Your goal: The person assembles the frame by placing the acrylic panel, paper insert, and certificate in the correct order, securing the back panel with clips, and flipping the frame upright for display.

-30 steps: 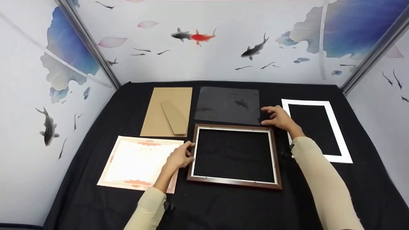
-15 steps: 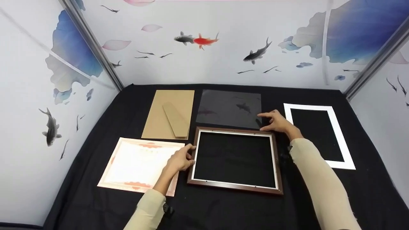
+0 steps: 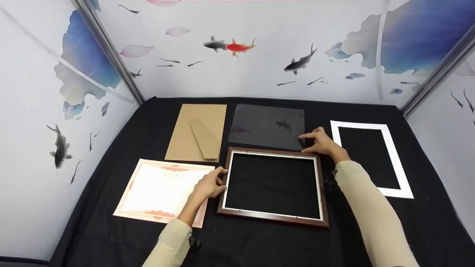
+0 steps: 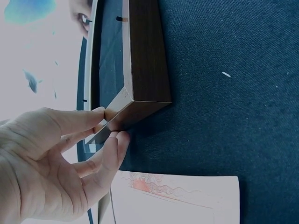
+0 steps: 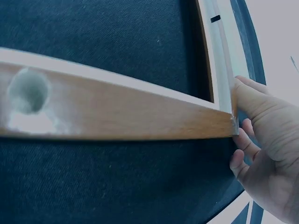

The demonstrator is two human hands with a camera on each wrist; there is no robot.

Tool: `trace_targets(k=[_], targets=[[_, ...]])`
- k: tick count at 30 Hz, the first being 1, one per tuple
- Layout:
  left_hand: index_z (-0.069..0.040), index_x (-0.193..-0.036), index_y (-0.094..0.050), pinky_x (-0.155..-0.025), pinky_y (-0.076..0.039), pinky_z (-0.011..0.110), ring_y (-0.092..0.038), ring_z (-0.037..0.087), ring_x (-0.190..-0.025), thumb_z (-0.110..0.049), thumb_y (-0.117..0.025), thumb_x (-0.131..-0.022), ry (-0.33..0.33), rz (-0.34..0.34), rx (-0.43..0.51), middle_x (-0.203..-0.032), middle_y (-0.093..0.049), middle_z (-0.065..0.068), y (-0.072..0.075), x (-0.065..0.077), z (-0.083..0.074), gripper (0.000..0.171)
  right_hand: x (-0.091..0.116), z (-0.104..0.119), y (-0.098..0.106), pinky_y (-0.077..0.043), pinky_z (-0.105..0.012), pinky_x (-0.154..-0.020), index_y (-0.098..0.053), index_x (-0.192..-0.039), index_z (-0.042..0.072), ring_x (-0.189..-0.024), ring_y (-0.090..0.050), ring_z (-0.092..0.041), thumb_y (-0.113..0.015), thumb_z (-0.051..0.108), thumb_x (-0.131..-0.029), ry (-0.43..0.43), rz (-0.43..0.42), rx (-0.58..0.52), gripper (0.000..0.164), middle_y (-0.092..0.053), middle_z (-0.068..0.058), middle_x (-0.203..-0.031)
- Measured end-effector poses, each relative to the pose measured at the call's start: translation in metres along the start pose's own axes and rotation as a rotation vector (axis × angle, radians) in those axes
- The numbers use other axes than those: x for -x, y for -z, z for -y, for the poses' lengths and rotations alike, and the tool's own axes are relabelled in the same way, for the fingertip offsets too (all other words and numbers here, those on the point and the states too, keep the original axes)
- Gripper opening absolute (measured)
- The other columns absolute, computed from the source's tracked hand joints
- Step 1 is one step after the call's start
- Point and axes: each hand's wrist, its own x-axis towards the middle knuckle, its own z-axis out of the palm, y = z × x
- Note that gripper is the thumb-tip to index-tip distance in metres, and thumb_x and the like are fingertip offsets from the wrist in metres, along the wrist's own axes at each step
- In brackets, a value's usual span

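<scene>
A black cloth (image 3: 259,244) with a fine weave covers the work surface, a pale speck (image 4: 226,74) showing on it at upper right of the left wrist view. White walls (image 3: 245,83) printed with fish, petals and blue leaves fill the top and sides of the head view, metal posts (image 3: 111,55) at their corners. Below centre lies a brown frame (image 3: 274,217), the left hand's (image 3: 208,183) loosely bent fingertips touching its left side. The right hand (image 3: 322,142), thumb and forefinger spread, is at its upper right corner, beside a dark glossy sheet (image 3: 256,122); whether it touches the sheet is unclear. A tan board (image 3: 182,137) lies upper left, a bordered paper (image 3: 159,191) lower left, a white mat (image 3: 397,163) right
</scene>
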Motion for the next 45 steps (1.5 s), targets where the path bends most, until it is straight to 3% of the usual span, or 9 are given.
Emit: trace_targets(k=[8,17,28,33,39,45], targets=[[-0.013,-0.135,-0.06,-0.071,-0.051,0.05,-0.066,0.027,-0.083,-0.006,-0.079,-0.086,0.012,-0.005,-0.017,-0.091,-0.07,0.004,-0.001,0.0,-0.002,0.053,0.002,-0.003,0.001,-0.044,-0.056,-0.087,-0.069,-0.128,-0.001,-0.103,-0.045,-0.042,-0.086,0.011,-0.083,0.051,-0.029,0.023,0.05,-0.039,-0.029,-0.121],[-0.013,-0.135,-0.06,-0.073,-0.051,0.05,-0.065,0.027,-0.085,-0.007,-0.079,-0.087,0.024,-0.001,-0.017,-0.093,-0.07,0.005,0.0,0.001,-0.002,0.052,0.002,0.001,0.004,-0.046,-0.057,-0.088,-0.067,-0.131,-0.001,-0.102,-0.056,-0.043,-0.082,0.016,-0.088,0.084,0.031,0.106,0.048,-0.044,-0.029,-0.133],[-0.016,-0.135,-0.06,-0.074,-0.05,0.051,-0.065,0.027,-0.085,-0.009,-0.08,-0.087,0.04,0.011,-0.039,-0.093,-0.069,0.004,0.0,-0.001,-0.001,0.053,0.0,0.007,0.009,-0.052,-0.05,-0.079,-0.07,-0.128,0.002,-0.088,-0.062,-0.031,-0.083,0.024,-0.087,0.125,0.035,0.27,0.048,-0.055,-0.024,-0.126],[-0.014,-0.134,-0.06,-0.074,-0.05,0.052,-0.065,0.027,-0.085,-0.008,-0.079,-0.086,0.019,0.006,-0.034,-0.092,-0.069,0.005,0.001,-0.002,0.0,0.052,0.0,0.004,0.009,-0.054,-0.049,-0.076,-0.073,-0.122,0.001,-0.087,-0.065,-0.031,-0.083,0.027,-0.086,0.188,0.007,0.339,0.046,-0.062,-0.02,-0.118],[-0.014,-0.132,-0.06,-0.073,-0.05,0.052,-0.065,0.028,-0.084,-0.007,-0.08,-0.086,0.014,-0.009,-0.034,-0.092,-0.069,0.005,0.003,-0.001,0.001,0.051,-0.002,0.001,0.008,-0.055,-0.05,-0.076,-0.076,-0.111,0.0,-0.088,-0.068,-0.033,-0.084,0.022,-0.086,0.254,-0.034,0.345,0.034,-0.064,-0.018,-0.113],[-0.014,-0.133,-0.06,-0.074,-0.05,0.051,-0.064,0.027,-0.085,-0.008,-0.079,-0.086,0.014,0.002,-0.03,-0.091,-0.069,0.004,0.002,-0.002,0.001,0.051,0.001,-0.003,0.007,-0.052,-0.048,-0.076,-0.072,-0.122,-0.001,-0.086,-0.061,-0.031,-0.088,0.027,-0.083,0.207,-0.031,0.317,0.051,-0.054,-0.021,-0.119]])
